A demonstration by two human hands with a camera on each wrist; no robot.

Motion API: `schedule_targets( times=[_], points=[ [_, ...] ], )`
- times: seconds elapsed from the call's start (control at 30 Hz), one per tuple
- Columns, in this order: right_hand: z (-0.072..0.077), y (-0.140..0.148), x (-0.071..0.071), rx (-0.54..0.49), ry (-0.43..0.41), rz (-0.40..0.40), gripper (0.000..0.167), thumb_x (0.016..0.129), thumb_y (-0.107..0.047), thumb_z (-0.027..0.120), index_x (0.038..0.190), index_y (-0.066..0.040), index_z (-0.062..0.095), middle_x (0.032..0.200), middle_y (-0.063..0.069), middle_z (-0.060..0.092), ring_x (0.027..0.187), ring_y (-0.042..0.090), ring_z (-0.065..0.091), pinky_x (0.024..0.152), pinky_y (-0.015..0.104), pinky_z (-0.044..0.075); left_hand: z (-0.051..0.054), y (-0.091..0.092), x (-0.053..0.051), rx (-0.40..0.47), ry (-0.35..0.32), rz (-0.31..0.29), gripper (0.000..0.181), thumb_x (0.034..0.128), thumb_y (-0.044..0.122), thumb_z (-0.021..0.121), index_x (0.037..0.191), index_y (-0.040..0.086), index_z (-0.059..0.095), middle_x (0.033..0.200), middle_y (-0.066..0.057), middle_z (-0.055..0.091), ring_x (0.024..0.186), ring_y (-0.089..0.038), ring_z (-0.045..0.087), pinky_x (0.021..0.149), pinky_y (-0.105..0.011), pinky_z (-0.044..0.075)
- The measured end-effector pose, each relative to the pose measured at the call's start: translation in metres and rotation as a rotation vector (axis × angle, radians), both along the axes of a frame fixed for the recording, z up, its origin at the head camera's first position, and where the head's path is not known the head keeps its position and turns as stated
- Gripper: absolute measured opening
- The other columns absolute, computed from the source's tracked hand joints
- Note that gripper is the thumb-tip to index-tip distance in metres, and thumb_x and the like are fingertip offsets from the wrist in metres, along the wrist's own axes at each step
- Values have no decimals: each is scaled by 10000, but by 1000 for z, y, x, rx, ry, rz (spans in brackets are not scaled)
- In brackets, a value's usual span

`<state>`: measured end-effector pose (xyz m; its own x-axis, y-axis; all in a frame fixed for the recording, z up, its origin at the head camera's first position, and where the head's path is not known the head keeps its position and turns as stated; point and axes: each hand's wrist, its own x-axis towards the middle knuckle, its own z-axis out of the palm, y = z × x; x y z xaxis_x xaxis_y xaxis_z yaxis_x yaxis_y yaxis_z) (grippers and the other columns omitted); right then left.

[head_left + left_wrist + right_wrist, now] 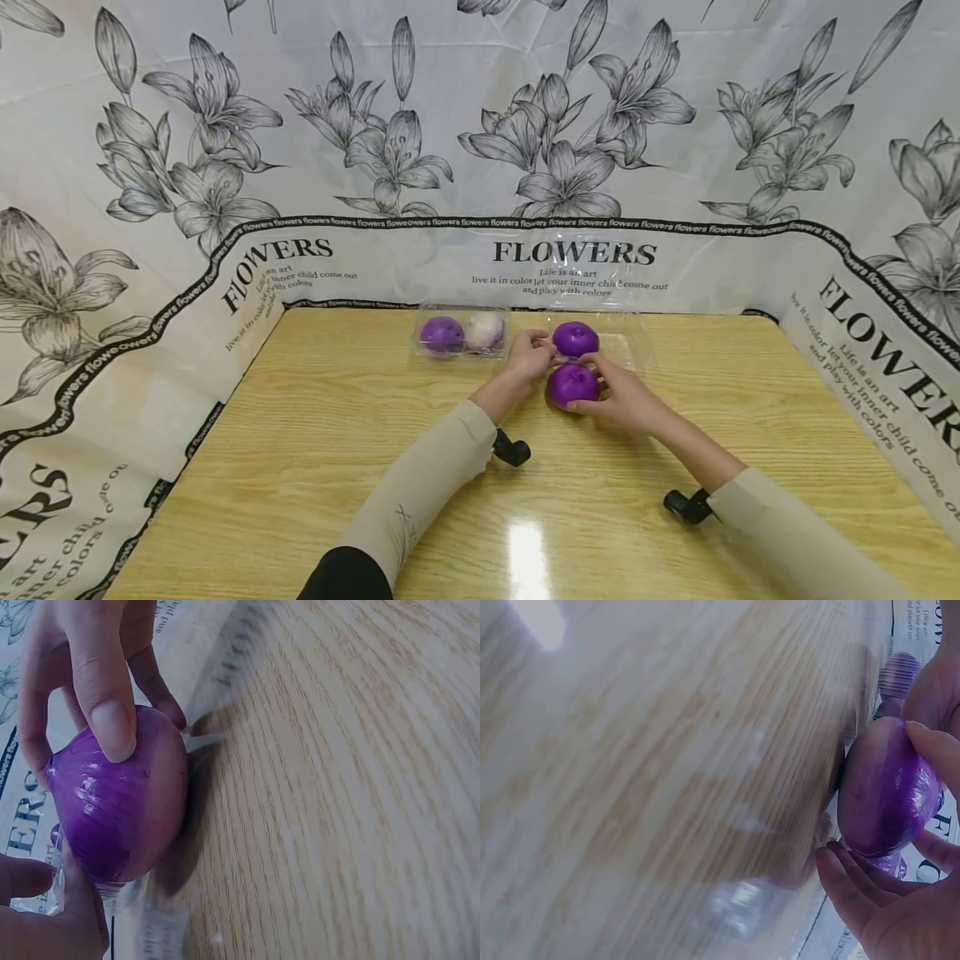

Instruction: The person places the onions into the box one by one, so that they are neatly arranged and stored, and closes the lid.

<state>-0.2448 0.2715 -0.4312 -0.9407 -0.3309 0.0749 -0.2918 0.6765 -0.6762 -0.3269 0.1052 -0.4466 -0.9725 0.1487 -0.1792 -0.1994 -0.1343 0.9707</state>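
Observation:
In the head view my right hand holds a shiny purple onion just in front of a clear plastic container. Its thumb and fingers curve round the onion's sides, and the left wrist view shows the onion's pointed top and paler underside. My left hand is at the container's near left edge; the left wrist view has its thumb and finger pinching clear plastic beside the onion. A second purple onion sits inside the container. Part of the container's near edge is hidden by hands and onion.
Left of the hands, another clear container holds a purple onion and a whitish-purple one. The open clear lid stands up against the flower-printed cloth behind the wooden table. Black wrist mounts hang below the forearms.

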Motion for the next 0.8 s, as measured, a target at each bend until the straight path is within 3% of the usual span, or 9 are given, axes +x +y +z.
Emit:
schedule_targets(
  times=[0.33,0.8],
  points=[
    [-3,-4,-1,21,19,21,726,860,-300,848,1420,-15,485,1302,303,602,1136,449,640,952,556,603,1,-1,2,34,11,-26,423,998,-105,534,1411,-135,452,910,-57,515,1086,-420,658,982,-386,610],
    [-2,-2,0,16,-11,31,814,847,-345,851,1468,21,471,1301,310,606,1107,428,652,942,564,602,1,-1,1,8,3,-15,428,989,-100,547,1409,-123,468,925,-64,530,1053,-382,663,979,-394,611]
  ],
)
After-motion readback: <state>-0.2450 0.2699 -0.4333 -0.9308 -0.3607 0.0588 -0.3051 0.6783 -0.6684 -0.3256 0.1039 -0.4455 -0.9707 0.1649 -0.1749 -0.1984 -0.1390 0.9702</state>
